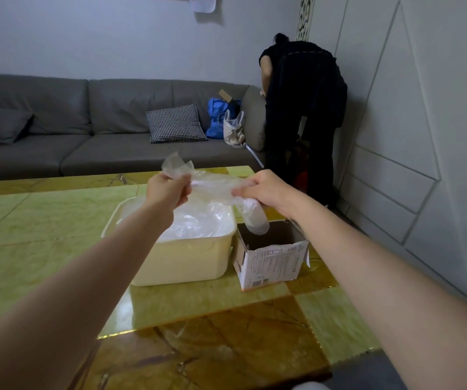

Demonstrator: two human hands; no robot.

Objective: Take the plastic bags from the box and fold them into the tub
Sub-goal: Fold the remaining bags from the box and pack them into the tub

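A: what's in the tub [187,260]?
B: clear bags. Box [273,263] beside it looks empty inside. Left hand [167,190] and right hand [263,188] both pinch one bag [212,185] above them.

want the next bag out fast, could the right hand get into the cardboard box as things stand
Probably not at once: the right hand pinches the plastic bag also held by the left hand. The box sits open-topped just below it, unblocked.
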